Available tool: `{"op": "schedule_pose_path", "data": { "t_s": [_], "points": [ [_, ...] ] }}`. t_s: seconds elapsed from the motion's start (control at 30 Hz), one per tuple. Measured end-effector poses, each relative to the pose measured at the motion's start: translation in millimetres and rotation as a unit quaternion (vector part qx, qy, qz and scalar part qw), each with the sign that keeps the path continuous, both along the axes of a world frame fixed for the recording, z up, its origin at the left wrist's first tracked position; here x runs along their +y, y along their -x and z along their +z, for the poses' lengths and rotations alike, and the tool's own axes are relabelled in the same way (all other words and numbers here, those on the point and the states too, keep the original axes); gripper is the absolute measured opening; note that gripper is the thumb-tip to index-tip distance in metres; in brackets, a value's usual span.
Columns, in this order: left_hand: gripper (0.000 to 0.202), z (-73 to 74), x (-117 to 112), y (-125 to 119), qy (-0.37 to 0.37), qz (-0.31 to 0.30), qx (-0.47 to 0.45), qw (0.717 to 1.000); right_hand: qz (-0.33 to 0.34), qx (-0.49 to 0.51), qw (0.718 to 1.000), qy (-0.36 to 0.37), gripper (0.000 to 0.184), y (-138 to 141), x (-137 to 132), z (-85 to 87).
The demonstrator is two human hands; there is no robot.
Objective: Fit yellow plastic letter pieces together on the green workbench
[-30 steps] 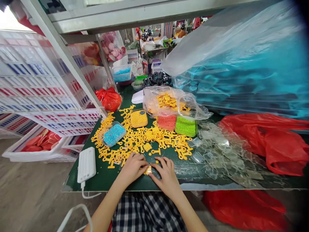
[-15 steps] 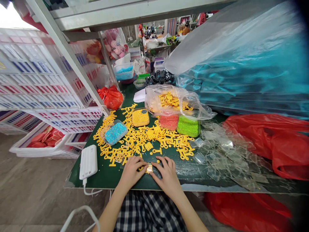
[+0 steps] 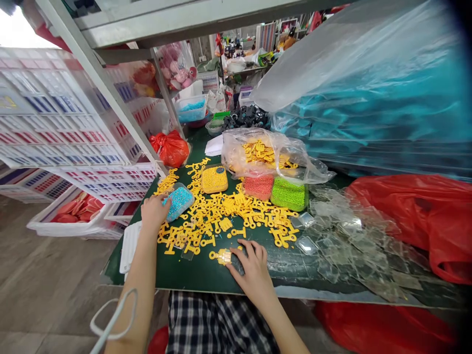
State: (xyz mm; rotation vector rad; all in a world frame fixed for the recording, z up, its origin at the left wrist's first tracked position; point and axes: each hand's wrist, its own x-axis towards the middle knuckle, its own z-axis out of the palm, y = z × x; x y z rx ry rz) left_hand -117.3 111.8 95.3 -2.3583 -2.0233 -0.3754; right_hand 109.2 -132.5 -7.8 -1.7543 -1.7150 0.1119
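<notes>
Near: our right hand [image 3: 252,271] pinches one yellow piece [image 3: 222,256]. Left: our left hand [image 3: 153,214] meets blue beads [image 3: 180,198]; grip, we cannot tell.

A bare green strip of the worktop [image 3: 188,276] is leaving room along the front, between the left arm [image 3: 140,265] and the small yellow piece [image 3: 223,256]. The right hand [image 3: 254,268] is blocking the way beside that piece. Past it, more bare green is making a gap, but a messy pile of clear squares [image 3: 341,233] is closing it off. Loose yellow bits [image 3: 206,216] are filling the middle. Behind many of them, the yellow, red and green bead tubs [image 3: 288,193] are standing close, and a big clear bag [image 3: 273,152] is sitting behind the red and green ones. A shelf bar [image 3: 184,27] is crossing high above.
</notes>
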Motion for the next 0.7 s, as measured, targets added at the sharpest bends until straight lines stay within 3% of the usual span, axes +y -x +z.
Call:
{"op": "schedule_pose_path", "data": {
  "t_s": [0.2,0.33,0.5,0.7],
  "points": [
    [0.034,5.0,47.9,-84.1,0.028,-0.199,-0.008,0.98,0.002,0.004,1.0,-0.005,0.023,-2.5,3.3,-4.0],
    [0.029,1.9,79.4,-134.3,0.046,-0.269,0.03,0.961,0.02,-0.002,1.0,0.002,0.024,-7.9,4.4,-4.2],
    [0.025,-4.9,105.7,-164.1,0.061,-0.302,0.082,0.948,0.02,-0.004,1.0,0.009,0.024,-8.0,5.5,-3.1],
    [0.025,-6.9,116.0,-176.0,0.069,-0.309,0.12,0.941,-0.014,0.02,1.0,0.009,0.023,-1.9,6.4,-3.7]
  ]
}}
